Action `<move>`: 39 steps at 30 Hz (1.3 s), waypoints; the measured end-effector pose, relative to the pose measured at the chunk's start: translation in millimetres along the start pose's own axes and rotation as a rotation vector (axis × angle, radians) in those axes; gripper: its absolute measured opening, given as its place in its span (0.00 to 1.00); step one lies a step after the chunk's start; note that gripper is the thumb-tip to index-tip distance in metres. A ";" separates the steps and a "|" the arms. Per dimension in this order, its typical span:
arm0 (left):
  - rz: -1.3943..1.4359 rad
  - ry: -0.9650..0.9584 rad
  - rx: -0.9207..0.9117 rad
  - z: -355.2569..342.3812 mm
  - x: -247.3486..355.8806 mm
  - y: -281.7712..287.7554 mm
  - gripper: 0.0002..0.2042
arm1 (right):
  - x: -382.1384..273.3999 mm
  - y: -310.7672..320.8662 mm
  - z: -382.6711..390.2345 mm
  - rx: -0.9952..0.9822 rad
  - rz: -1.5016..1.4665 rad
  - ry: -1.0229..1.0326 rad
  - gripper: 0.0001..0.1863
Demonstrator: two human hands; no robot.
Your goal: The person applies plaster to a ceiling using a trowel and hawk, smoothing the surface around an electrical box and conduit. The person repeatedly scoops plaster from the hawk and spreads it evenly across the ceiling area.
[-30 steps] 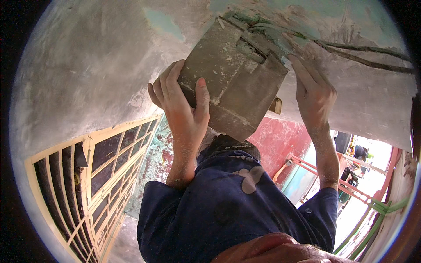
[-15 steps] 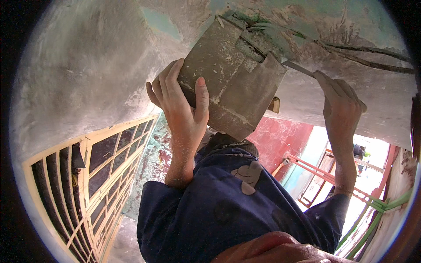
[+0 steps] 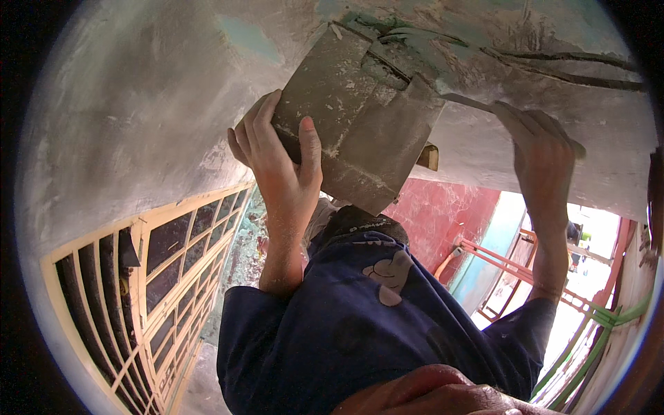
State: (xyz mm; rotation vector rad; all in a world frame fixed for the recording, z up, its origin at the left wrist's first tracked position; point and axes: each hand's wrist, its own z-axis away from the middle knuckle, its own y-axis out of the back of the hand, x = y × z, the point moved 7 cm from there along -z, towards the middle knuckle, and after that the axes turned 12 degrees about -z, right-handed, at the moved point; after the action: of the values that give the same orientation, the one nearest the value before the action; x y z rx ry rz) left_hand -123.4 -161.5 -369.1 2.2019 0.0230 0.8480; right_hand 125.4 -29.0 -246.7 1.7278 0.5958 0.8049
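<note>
My left hand (image 3: 280,155) grips the left side of a dusty grey, box-like slab (image 3: 360,124), thumb on its face and fingers round its edge. Pale specks and smears mark its surface, and a recess (image 3: 387,72) is cut into its far edge. In my right hand (image 3: 545,152) is a narrow flat-bladed tool (image 3: 467,102), its handle mostly hidden by the fingers. The blade points left, its tip at the slab's right far corner; I cannot tell whether they touch. A short tan block (image 3: 429,157) shows beyond the slab's right edge.
Dark cables (image 3: 553,67) run along the patchy grey and green plaster surface (image 3: 484,34) beyond the slab. A cream window grille (image 3: 145,277) stands at the left. To the right are a red wall (image 3: 443,214), a bright opening and green bars (image 3: 598,332).
The slab and my left hand have shifted slightly left in view. The blade's tip stays by the slab's right far corner, and both hands keep their hold.
</note>
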 end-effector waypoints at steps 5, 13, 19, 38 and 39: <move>-0.027 -0.031 0.022 -1.2 3.5 -0.4 0.21 | -3.3 9.6 8.3 0.155 -0.164 -0.002 0.21; -0.043 -0.021 -0.007 -1.7 -1.1 -5.3 0.22 | -10.0 -19.3 -25.0 0.241 -0.354 -0.042 0.14; -0.050 -0.035 0.014 -0.7 0.0 -4.2 0.23 | 9.4 -49.6 -4.3 0.330 -0.658 -0.216 0.13; -0.050 -0.014 -0.009 -1.9 3.5 -5.3 0.23 | 3.7 -60.4 6.2 0.455 -0.657 -0.287 0.14; -0.028 -0.005 0.001 -1.5 2.7 -6.1 0.23 | 2.7 -63.6 5.0 0.396 -0.715 -0.348 0.14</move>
State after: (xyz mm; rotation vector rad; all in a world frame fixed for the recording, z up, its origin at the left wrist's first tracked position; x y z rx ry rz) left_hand -120.7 -155.5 -370.9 2.2001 0.0518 0.8271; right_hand 131.1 -11.8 -307.9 1.7603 1.0881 -0.1252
